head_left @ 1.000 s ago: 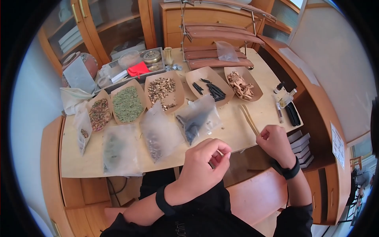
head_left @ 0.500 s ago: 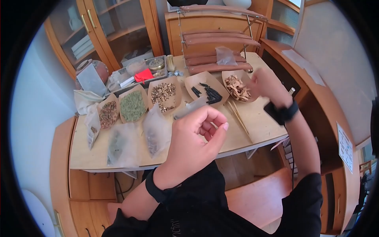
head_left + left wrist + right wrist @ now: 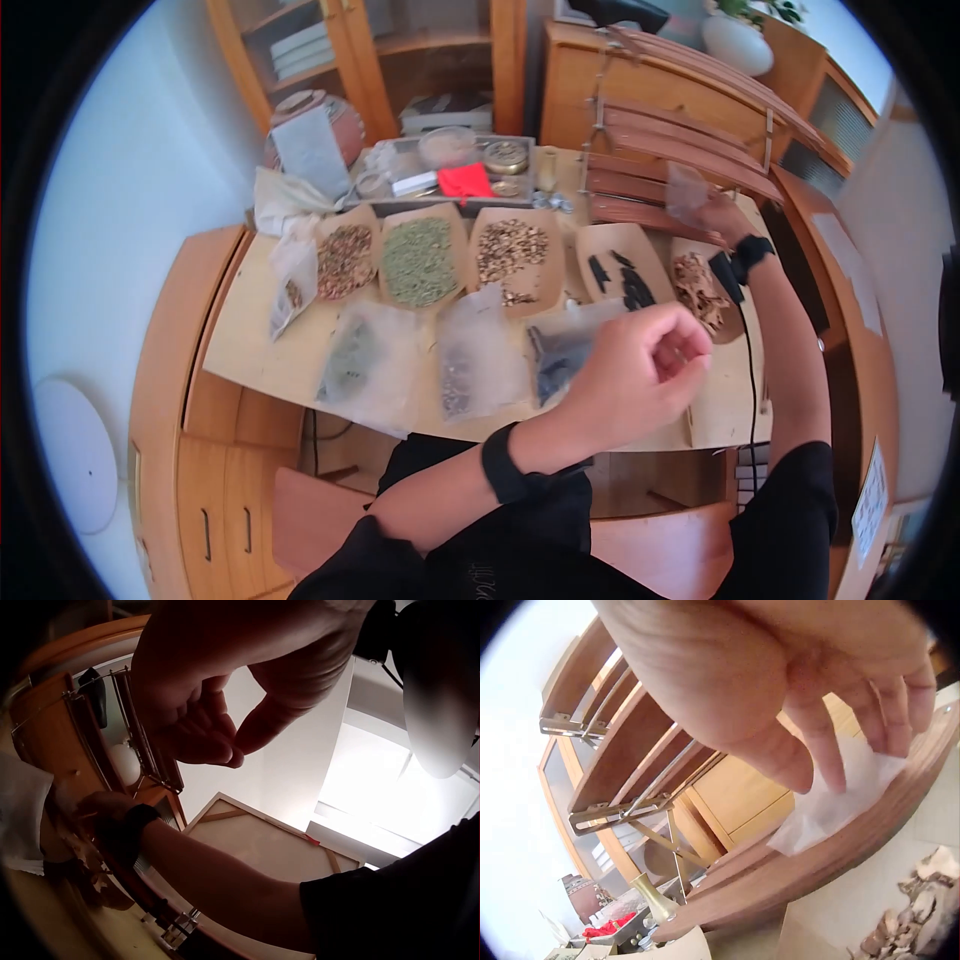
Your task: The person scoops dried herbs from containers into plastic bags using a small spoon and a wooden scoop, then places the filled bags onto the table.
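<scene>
My right hand (image 3: 722, 215) reaches to the lower slats of the brown slatted rack (image 3: 655, 170) at the back right. There it holds a clear plastic bag (image 3: 817, 817) between thumb and fingertips, close against the slat in the right wrist view. Below that hand sits a paper tray of dried brown chips (image 3: 697, 290). My left hand (image 3: 640, 370) hovers over the table's front, fingers loosely curled, thumb near the fingertips, holding nothing. It overlaps a bag with dark contents (image 3: 560, 365) and hides much of the table behind it.
Paper trays hold black sticks (image 3: 635, 285), tan pieces (image 3: 512, 255), green herb (image 3: 420, 262) and dried petals (image 3: 346, 262). Filled plastic bags (image 3: 365, 360) lie along the front. Behind stands a grey tray (image 3: 400, 200) with a red pouch (image 3: 465, 181). A black cord (image 3: 752, 370) hangs at right.
My right hand has let go of the wooden tongs, moved up past the chips tray and taken hold of the bag on the rack. The head view has swung.
</scene>
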{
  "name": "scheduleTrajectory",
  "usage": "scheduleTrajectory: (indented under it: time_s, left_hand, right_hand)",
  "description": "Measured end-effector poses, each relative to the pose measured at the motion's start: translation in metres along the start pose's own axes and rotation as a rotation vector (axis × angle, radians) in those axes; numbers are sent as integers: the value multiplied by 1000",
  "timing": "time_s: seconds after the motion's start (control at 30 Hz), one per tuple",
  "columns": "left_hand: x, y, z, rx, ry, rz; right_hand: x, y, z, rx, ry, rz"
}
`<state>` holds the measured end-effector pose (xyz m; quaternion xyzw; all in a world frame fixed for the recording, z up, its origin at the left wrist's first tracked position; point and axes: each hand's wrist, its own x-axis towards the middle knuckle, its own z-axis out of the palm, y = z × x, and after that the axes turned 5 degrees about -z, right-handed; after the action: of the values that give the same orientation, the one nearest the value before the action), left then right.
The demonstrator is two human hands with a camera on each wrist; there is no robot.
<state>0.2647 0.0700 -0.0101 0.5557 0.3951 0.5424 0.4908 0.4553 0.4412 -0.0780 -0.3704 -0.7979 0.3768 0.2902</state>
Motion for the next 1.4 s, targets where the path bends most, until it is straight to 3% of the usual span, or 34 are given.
scheduleTrajectory:
  time_s: [0.03, 0.07, 0.13, 0.2, 0.23, 0.3, 0.37, 0.43, 0.47, 0.57, 0.63, 0.7, 0.77, 0.83, 0.93, 1.27, 1.4]
  left_hand:
    - [5, -2, -1, -36, -3, -15]
    - [11, -7, -1, -97, -29, -62]
    - [23, -15, -4, -231, -9, -91]
    - [39, -29, -3, -493, 22, -172]
    - [48, -28, 0, -524, 215, -270]
    - [61, -41, 10, -489, 477, -263]
    - [77, -62, 1, -423, 353, -267]
    - [86, -62, 3, -299, 587, -122]
    - [85, -57, 1, -343, 597, -45]
    - [83, -75, -6, -320, 697, -55]
    - [69, -70, -9, -301, 627, -49]
    - [56, -58, -6, -586, 529, -80]
    - [44, -39, -4, -588, 493, -109]
    - [34, -24, -5, -631, 378, -92]
    - [27, -18, -7, -556, 321, -126]
    - [21, -18, -14, -449, 134, -77]
    - [17, -13, -13, -353, 170, -96]
  right_hand:
    - [-35, -70, 28, -206, 77, 64]
    - [-42, -94, 35, -353, 81, 103]
    - [-40, -87, 32, -516, 92, 148]
    - [-44, -43, 6, -6, 12, 95]
    - [-71, -94, 29, -110, 169, 182]
    - [-97, -126, 53, 68, 210, 77]
    - [-119, -168, 68, 39, 146, 78]
    - [-136, -184, 81, 62, 107, 26]
    - [-141, -184, 86, 27, 80, -65]
    - [-166, -207, 106, 24, 23, -103]
    - [-182, -215, 109, 45, 57, -84]
    - [-191, -229, 95, -16, 94, 86]
    - [-185, -202, 78, 40, 174, 19]
    - [-178, -199, 64, -32, 422, -8]
    - [-169, -202, 46, 278, 247, 173]
    - [-178, -198, 30, 469, 40, 202]
    - [-189, -203, 29, 470, -3, 279]
